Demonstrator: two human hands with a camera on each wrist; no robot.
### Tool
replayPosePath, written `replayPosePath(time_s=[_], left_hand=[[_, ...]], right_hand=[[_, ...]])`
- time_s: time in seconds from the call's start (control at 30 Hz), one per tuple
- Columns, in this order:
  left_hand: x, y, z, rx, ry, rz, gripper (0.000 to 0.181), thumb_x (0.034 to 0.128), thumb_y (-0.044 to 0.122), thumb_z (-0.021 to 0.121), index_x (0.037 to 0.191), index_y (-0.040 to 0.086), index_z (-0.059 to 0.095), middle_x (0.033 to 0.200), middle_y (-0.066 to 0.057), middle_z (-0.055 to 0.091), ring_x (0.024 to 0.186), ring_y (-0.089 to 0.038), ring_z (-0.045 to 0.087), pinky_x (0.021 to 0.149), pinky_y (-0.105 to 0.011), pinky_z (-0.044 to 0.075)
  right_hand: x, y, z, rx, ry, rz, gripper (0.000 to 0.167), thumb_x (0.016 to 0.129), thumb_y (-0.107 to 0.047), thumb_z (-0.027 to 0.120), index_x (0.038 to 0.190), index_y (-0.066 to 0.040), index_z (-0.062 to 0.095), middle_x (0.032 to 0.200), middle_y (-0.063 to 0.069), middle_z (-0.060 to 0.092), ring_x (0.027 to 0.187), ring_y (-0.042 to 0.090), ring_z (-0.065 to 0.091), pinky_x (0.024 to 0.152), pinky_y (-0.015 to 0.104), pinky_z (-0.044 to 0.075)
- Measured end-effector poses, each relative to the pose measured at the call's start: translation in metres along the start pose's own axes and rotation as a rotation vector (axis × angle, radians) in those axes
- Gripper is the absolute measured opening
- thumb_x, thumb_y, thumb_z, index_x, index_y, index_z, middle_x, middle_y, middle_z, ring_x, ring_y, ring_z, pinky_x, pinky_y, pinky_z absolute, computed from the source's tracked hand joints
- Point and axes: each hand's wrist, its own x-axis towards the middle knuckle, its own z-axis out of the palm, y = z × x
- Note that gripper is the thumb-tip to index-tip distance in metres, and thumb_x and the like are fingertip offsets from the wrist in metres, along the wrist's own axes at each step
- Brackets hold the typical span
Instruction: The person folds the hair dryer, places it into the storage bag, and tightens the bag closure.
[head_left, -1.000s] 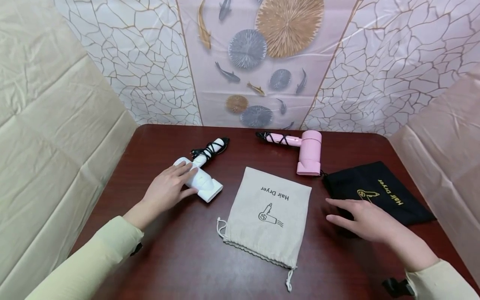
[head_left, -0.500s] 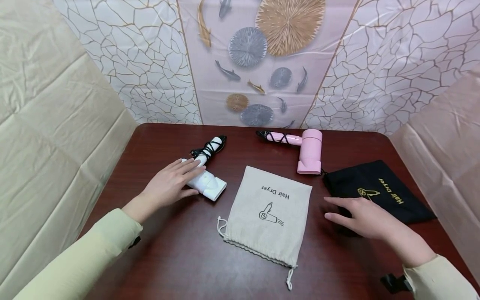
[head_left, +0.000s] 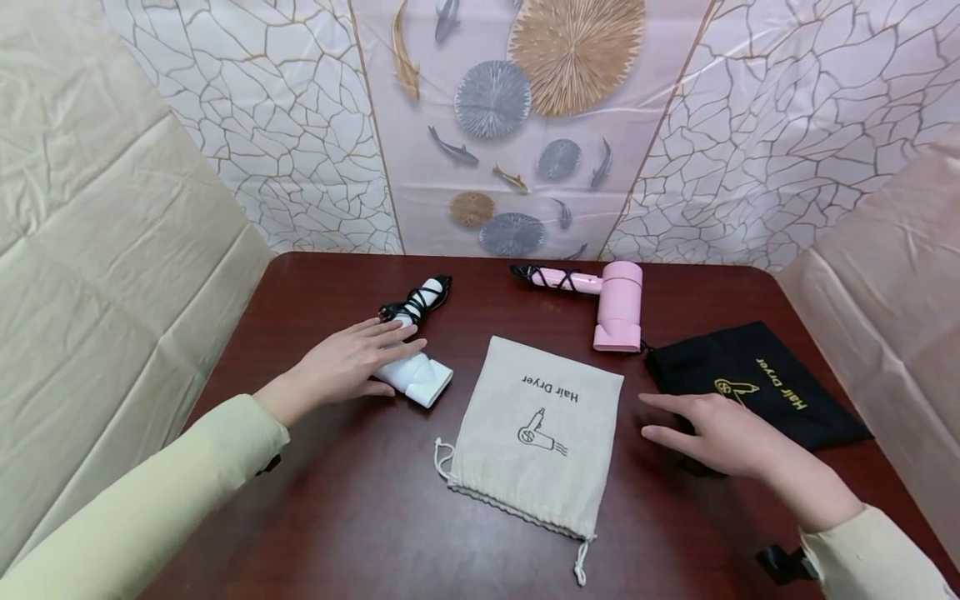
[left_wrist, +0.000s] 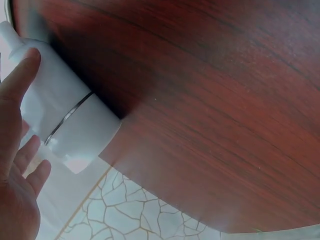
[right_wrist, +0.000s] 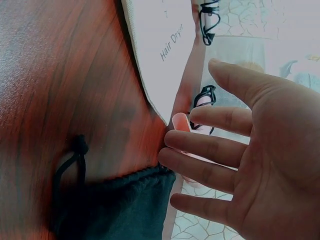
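Twice "Hair Dryer", on cream bag (head_left: 536, 437) and black bag (head_left: 772, 383), left fingers (head_left: 390, 337) spread over white dryer (head_left: 408, 374), right fingers (right_wrist: 207, 146) splayed

Red-brown table (head_left: 360, 517); fish-print backdrop (head_left: 517, 129) behind, beige cloth (head_left: 97, 242) left.

On the dark red wood-grained table (head_left: 360, 517) a white hair dryer (head_left: 415, 377) and a pink hair dryer (head_left: 620, 304) are lying, black cords (head_left: 417, 307) circling their handles, while a cream drawstring bag (head_left: 555, 483) is resting flat between the white one and a black drawstring bag (head_left: 798, 421).
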Motion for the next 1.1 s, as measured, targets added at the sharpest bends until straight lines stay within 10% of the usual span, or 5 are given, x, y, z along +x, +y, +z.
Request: replayPosePath(time_s=[0.23, 1.1], left_hand=[[0.001, 0.001, 0.005, -0.023, -0.035, 0.003, 0.082, 0.0894, 0.045, 0.085, 0.156, 0.009, 0.055, 0.158, -0.016, 0.055, 0.147, -0.038, 0.051, 0.122, -0.055, 0.04], [0.007, 0.005, 0.034, -0.116, 0.137, 0.009, 0.079, 0.0847, 0.034, 0.091, 0.151, 0.005, 0.059, 0.142, -0.013, 0.067, 0.135, -0.032, 0.061, 0.118, -0.052, 0.044]], right_hand=[[0.005, -0.004, 0.002, 0.007, 0.003, -0.024, 0.055, 0.102, -0.044, 0.071, 0.142, -0.006, 0.069, 0.133, 0.016, 0.073, 0.118, 0.034, 0.072, 0.096, 0.058, 0.058], [0.03, -0.013, 0.002, -0.004, 0.028, -0.109, 0.05, 0.103, -0.04, 0.071, 0.139, -0.005, 0.071, 0.131, 0.012, 0.075, 0.113, 0.025, 0.074, 0.094, 0.053, 0.06]])
